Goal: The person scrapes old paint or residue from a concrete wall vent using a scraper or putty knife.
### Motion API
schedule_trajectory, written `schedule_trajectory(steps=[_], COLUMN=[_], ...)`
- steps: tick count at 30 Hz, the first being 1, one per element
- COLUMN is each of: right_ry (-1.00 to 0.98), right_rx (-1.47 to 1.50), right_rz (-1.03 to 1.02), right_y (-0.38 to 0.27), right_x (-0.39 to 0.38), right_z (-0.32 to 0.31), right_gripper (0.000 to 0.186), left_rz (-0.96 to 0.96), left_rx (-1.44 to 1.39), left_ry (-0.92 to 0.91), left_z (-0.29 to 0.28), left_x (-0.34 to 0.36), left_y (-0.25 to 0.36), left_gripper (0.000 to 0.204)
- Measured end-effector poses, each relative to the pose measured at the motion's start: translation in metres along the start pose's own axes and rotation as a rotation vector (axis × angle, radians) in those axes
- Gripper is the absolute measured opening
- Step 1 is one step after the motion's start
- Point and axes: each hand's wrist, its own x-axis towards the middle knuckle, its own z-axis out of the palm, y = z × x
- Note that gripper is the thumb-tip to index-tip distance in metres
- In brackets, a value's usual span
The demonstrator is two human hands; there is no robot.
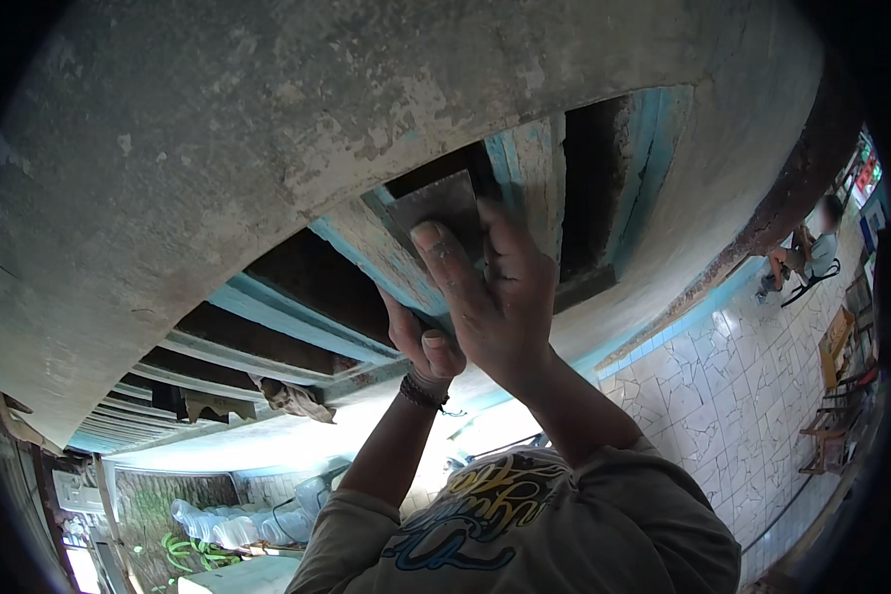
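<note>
My right hand [495,307] is closed on a dark, flat rectangular sheet [441,203] that looks like sandpaper. A finger and thumb press the sheet against a worn upright slat [386,233] whose pale blue paint is peeling. Just below and to the left, my left hand [428,348] is curled with its thumb bent, close to the lower part of the same slat. What its fingers grip is hidden. A dark bracelet [424,394] circles the left wrist. More blue and grey slats [297,315] stand in a row, with dark gaps between them.
A curved, flaking grey wall [218,139] lies beyond the slats. A brown cloth [297,399] hangs on the ledge to the left. Clear plastic containers [233,525] stand at lower left. Broken-tile flooring [708,406], wooden chairs [830,441] and a seated person [812,252] are at right.
</note>
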Motion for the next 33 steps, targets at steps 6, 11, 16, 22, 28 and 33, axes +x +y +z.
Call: schedule_trajectory(steps=[6, 11, 16, 22, 28, 33], right_ry=[-0.008, -0.036, -0.041, -0.055, 0.009, -0.084], right_rx=[-0.072, -0.077, -0.037, 0.013, 0.010, -0.022], right_rz=[0.147, 0.136, 0.141, 0.122, 0.069, 0.093], right_y=[0.049, 0.042, 0.048, 0.031, 0.048, 0.042], right_x=[-0.062, -0.049, -0.059, -0.032, -0.055, -0.043], right_z=[-0.025, -0.023, -0.027, -0.014, -0.022, -0.024], right_gripper=[0.020, 0.022, 0.022, 0.017, 0.016, 0.017], left_rz=[0.114, 0.071, 0.117, 0.077, 0.117, 0.097], left_rx=[-0.010, 0.011, 0.076, 0.009, 0.038, 0.090], left_ry=[-0.052, -0.035, 0.028, -0.082, -0.045, 0.004], left_z=[-0.001, 0.000, 0.001, -0.002, 0.000, 0.000], left_x=[0.004, 0.001, 0.002, 0.003, 0.002, 0.002], left_y=[-0.003, -0.001, -0.002, 0.002, -0.002, -0.001], left_gripper=[0.096, 0.099, 0.097, 0.094, 0.095, 0.096])
